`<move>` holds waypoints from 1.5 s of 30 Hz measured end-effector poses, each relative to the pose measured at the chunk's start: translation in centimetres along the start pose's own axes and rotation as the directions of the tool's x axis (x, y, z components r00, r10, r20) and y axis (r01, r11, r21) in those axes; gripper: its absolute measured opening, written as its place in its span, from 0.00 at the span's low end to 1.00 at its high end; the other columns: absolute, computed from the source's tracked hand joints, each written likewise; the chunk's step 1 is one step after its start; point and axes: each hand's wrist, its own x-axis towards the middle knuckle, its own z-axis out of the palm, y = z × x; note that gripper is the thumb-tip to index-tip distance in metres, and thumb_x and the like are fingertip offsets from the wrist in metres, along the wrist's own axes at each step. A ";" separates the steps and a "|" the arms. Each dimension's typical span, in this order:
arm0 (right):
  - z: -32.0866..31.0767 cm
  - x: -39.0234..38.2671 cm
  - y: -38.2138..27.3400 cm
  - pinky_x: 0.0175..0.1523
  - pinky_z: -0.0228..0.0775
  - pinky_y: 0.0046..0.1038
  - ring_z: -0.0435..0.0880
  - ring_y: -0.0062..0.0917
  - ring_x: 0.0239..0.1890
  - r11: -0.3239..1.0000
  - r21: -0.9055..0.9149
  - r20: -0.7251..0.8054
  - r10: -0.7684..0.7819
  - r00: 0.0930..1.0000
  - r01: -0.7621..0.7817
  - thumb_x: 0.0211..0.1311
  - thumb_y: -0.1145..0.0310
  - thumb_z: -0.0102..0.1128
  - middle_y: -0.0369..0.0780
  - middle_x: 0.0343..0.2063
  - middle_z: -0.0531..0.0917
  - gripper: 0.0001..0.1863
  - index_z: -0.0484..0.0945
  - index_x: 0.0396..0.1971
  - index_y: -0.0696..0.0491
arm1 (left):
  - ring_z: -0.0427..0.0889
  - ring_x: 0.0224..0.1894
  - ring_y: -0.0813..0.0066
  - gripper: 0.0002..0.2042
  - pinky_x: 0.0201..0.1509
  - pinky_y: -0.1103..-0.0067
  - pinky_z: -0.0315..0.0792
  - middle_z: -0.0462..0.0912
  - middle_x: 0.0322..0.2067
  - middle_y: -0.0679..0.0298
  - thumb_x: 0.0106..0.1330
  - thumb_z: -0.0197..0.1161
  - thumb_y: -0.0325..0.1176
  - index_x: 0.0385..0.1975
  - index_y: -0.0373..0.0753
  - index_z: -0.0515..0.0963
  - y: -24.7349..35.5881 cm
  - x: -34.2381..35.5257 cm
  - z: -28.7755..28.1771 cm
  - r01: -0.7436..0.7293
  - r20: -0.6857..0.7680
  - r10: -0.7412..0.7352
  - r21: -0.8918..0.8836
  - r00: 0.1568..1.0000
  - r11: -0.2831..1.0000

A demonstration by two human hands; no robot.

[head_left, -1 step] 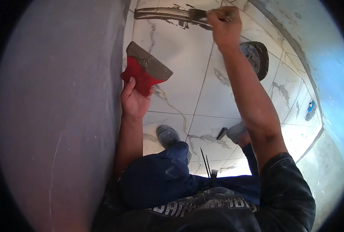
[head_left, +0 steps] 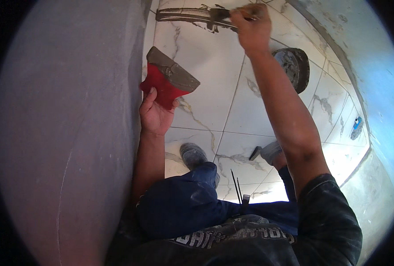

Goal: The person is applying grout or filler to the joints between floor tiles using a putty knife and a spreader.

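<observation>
My left hand [head_left: 156, 116] grips a red plastic spreader [head_left: 160, 88] from below, its wide edge coated in grey-brown paste. It is held up beside the wall on the left. At the far end, my right hand [head_left: 253, 30] is closed around the brownish handle of a putty knife [head_left: 219, 16]. The dark blade lies at a strip of wet grey paste [head_left: 183, 15] smeared along a tile joint. Ragged paste edges spread over the white tile around it. Finer details of the blade are smeared by motion.
A black tub [head_left: 297, 70] with grey paste inside stands right of my right forearm. White veined tiles [head_left: 205, 53] cover the floor between a grey wall [head_left: 72, 111] and a pale wall [head_left: 356, 40]. A blue-and-grey brush-like object [head_left: 356, 127] lies far right. My shoes [head_left: 193, 155] rest on the tiles.
My right hand and the putty knife have shifted slightly left along the paste strip. My left hand still holds the spreader in nearly the same place.
</observation>
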 end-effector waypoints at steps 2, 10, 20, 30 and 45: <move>3.3 0.0 -1.7 0.32 0.69 0.28 0.74 0.24 0.24 0.990 0.037 0.189 0.126 0.974 -0.135 0.54 0.76 0.63 0.38 0.21 0.75 0.11 0.68 0.29 0.57 | 0.76 0.52 0.71 0.18 0.38 0.73 0.74 0.75 0.55 0.67 0.71 0.51 0.37 0.60 0.48 0.66 0.1 -0.1 -0.1 -0.005 -0.037 0.005 -0.001 0.999 1.000; 11.0 -0.5 -4.1 0.36 0.71 0.30 0.77 0.28 0.26 0.992 0.104 0.112 0.054 0.992 -0.065 0.52 0.73 0.65 0.41 0.23 0.77 0.12 0.69 0.31 0.58 | 0.75 0.53 0.71 0.17 0.40 0.72 0.74 0.74 0.55 0.68 0.71 0.51 0.37 0.59 0.50 0.66 -0.3 0.2 -0.2 0.014 0.009 -0.014 -0.040 1.000 0.999; 12.2 -0.9 -4.4 0.35 0.71 0.29 0.78 0.30 0.26 0.999 0.004 0.165 -0.034 0.986 0.034 0.52 0.75 0.63 0.42 0.23 0.77 0.11 0.68 0.30 0.56 | 0.75 0.54 0.70 0.18 0.42 0.71 0.75 0.74 0.56 0.69 0.71 0.51 0.37 0.60 0.51 0.66 0.0 0.3 -0.7 0.019 0.015 -0.019 -0.035 1.000 0.999; 6.4 -0.6 -2.4 0.32 0.68 0.27 0.72 0.28 0.22 0.994 -0.082 0.135 -0.056 0.989 0.067 0.50 0.76 0.63 0.41 0.21 0.72 0.13 0.65 0.29 0.55 | 0.75 0.54 0.70 0.18 0.41 0.72 0.75 0.74 0.55 0.68 0.71 0.51 0.38 0.60 0.49 0.65 0.1 0.3 -0.4 0.020 0.003 -0.020 -0.030 1.000 0.999; -3.1 0.3 1.8 0.38 0.74 0.24 0.81 0.20 0.27 0.969 -0.246 -0.012 0.014 1.000 -0.017 0.49 0.68 0.68 0.35 0.23 0.82 0.13 0.74 0.31 0.54 | 0.76 0.52 0.72 0.18 0.39 0.73 0.74 0.76 0.54 0.68 0.70 0.52 0.38 0.60 0.49 0.66 0.1 0.2 -0.5 0.019 -0.018 -0.019 -0.009 1.000 1.000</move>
